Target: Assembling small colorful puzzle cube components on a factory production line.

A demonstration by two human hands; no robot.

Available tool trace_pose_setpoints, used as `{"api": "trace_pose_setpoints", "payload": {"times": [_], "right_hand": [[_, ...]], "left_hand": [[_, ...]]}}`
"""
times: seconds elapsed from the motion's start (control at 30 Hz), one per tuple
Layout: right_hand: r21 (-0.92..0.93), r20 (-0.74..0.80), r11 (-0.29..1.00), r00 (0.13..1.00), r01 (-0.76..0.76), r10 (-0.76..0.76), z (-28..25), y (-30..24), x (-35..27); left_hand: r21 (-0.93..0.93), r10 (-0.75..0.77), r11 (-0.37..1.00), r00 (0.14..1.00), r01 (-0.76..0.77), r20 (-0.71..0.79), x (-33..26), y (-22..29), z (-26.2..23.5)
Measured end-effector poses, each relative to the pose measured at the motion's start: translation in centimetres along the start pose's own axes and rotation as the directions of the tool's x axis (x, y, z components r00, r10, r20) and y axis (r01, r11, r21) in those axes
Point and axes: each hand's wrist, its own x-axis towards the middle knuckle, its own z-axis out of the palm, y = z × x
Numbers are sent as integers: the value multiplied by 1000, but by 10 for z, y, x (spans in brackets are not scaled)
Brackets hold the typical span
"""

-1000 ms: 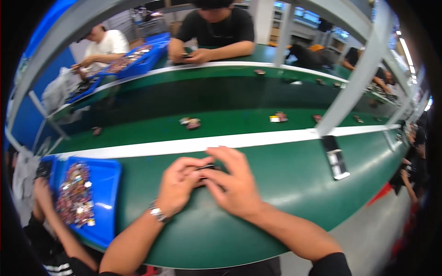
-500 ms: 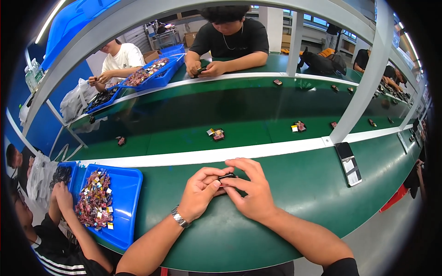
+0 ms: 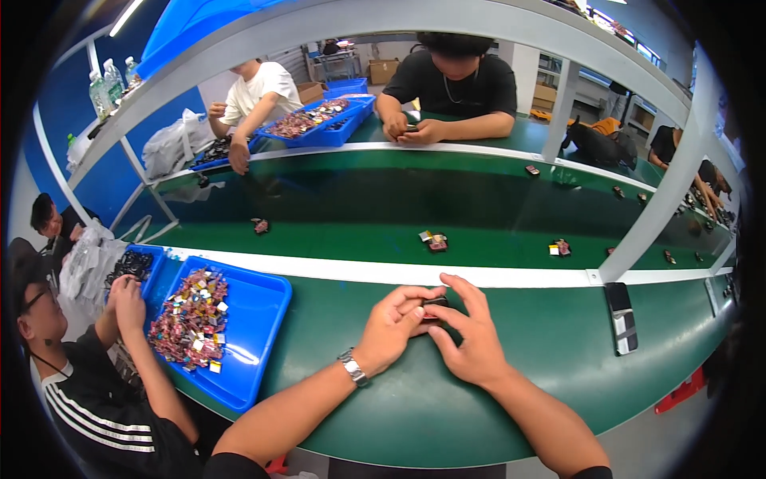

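Observation:
Between my two hands is a small black casing (image 3: 436, 304) with a reddish part showing along its near side; my fingers hide much of it. My left hand (image 3: 389, 329), with a metal watch on the wrist, closes thumb and fingers on its left end. The thumb and fingers of my right hand (image 3: 472, 338) press on it from the right. Both hands are just above the green worktable (image 3: 527, 319).
At my left, a blue tray (image 3: 275, 319) holds a heap of small reddish parts with wires. A phone-like device (image 3: 621, 319) lies at right. Beyond a white rail (image 3: 351, 271), a green conveyor (image 3: 335, 235) carries scattered small parts. Co-workers sit opposite and at left; grey posts frame the bench.
My view has turned leftward, so everything sits farther right. The casing stays between my hands, now showing more red. Across the conveyor, the white-shirted person has extended an arm toward the belt.

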Motion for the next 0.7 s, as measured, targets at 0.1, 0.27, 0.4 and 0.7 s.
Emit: {"api": "trace_pose_setpoints", "payload": {"times": [0.1,0.27,0.4,0.7], "right_hand": [[-127,-133,986,983,113,-130,6,-4,7],[-187,-205,971,961,147,-185,4,4,4],[-222,-210,969,965,111,-159,4,2,0],[-282,-168,948,965,147,-199,4,2,1]], "left_hand": [[-26,6,1000,1000,-6,-7,2,4,-6],[-61,8,998,998,-4,60,3,6,-1],[-70,-47,996,996,52,70,0,1,1],[-69,-47,996,997,51,65,1,1,3]]}}
